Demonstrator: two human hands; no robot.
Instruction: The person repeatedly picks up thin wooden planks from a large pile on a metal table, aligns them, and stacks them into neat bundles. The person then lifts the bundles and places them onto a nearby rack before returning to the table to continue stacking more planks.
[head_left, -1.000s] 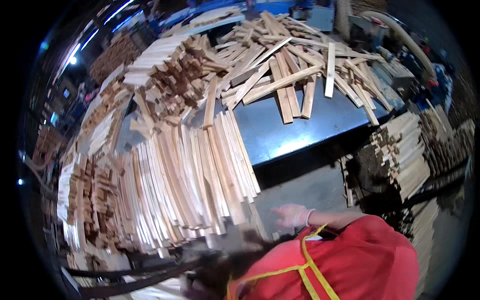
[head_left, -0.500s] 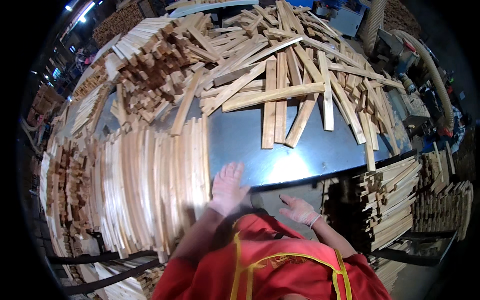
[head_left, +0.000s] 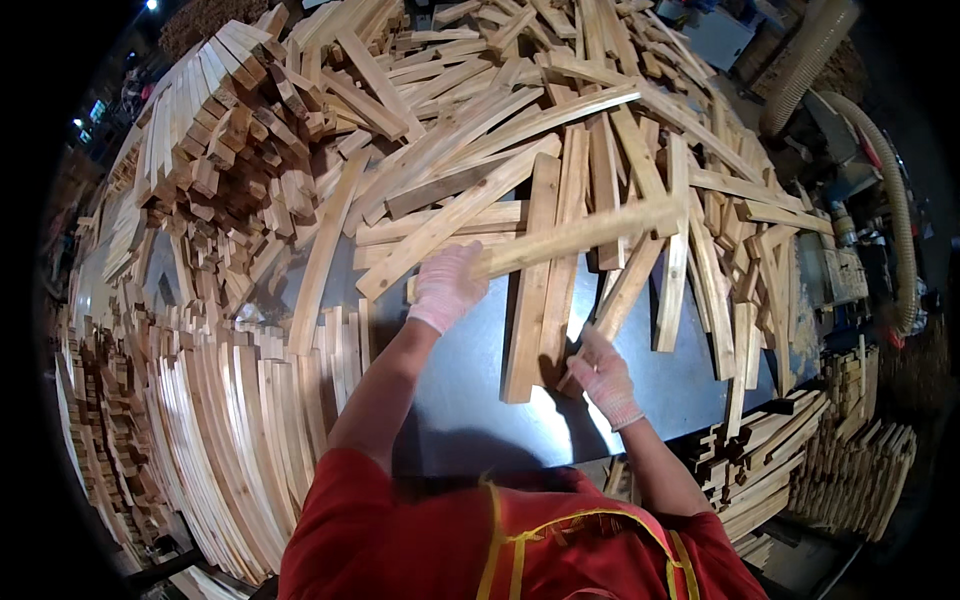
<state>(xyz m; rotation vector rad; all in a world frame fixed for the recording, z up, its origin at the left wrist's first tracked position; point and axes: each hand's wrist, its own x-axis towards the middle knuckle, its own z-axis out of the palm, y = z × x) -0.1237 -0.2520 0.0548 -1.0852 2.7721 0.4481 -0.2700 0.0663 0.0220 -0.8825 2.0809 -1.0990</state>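
My left hand (head_left: 448, 287), in a pale glove, is closed round the left end of a light wooden strip (head_left: 575, 238). That strip lies crosswise over other strips and looks slightly blurred toward its right end. My right hand (head_left: 603, 382), also gloved, grips the near end of a second wooden strip (head_left: 626, 288), which slants away under the crosswise one. Between my hands, two strips (head_left: 535, 300) lie side by side, pointing toward me. Beneath them is a shiny metal tabletop (head_left: 455, 375).
A loose heap of wooden strips (head_left: 470, 110) covers the far table. Stacked strips (head_left: 215, 130) stand at far left, and a row of strips (head_left: 230, 420) lies at near left. More strips (head_left: 765, 470) are piled at near right. A ribbed hose (head_left: 890, 190) bends beside machinery.
Both hands have reached forward from the table's near edge. My left hand has taken hold of the crosswise strip, and my right hand has closed on a slanting one. The view has shifted forward.
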